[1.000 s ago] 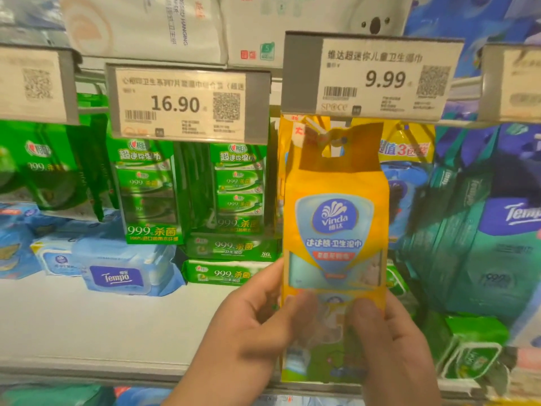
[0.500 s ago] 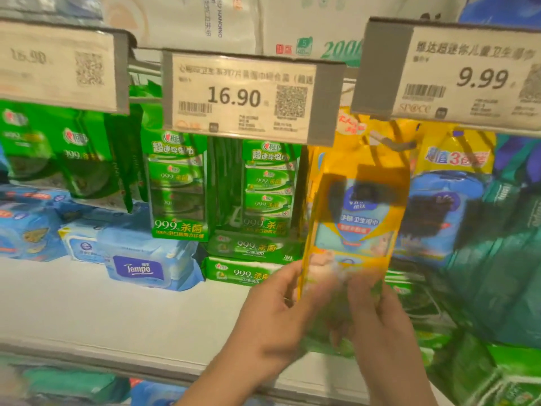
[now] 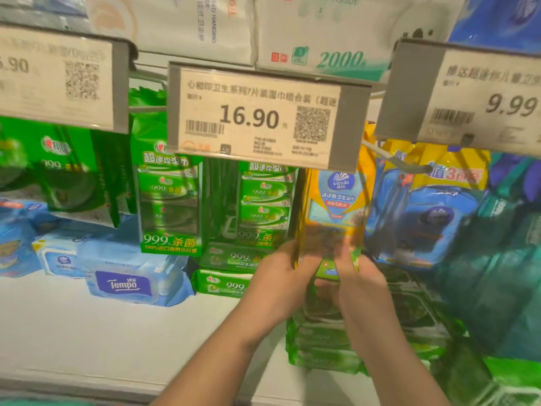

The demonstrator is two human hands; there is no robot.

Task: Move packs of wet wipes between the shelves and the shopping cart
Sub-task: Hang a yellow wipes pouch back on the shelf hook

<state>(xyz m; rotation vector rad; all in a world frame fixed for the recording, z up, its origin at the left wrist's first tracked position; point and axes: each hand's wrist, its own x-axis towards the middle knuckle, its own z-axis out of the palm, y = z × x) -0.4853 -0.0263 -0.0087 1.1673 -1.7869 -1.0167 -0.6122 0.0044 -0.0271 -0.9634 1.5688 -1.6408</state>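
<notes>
White shelf [image 3: 87, 332] w/ blue Tempo pack [image 3: 128, 276], green packs [image 3: 225, 284].

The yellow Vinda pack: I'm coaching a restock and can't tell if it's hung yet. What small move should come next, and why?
Probably lift the yellow pack so its top can meet the peg. Both the left hand and the right hand grip its lower end, and its top is hidden behind the 16.90 tag, so hanging is unconfirmed.

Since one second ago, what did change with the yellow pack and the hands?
The yellow Vinda pack went from in front of the price tags up and back toward its hook, top now behind the 16.90 tag. Left hand and right hand keep holding its bottom.
</notes>
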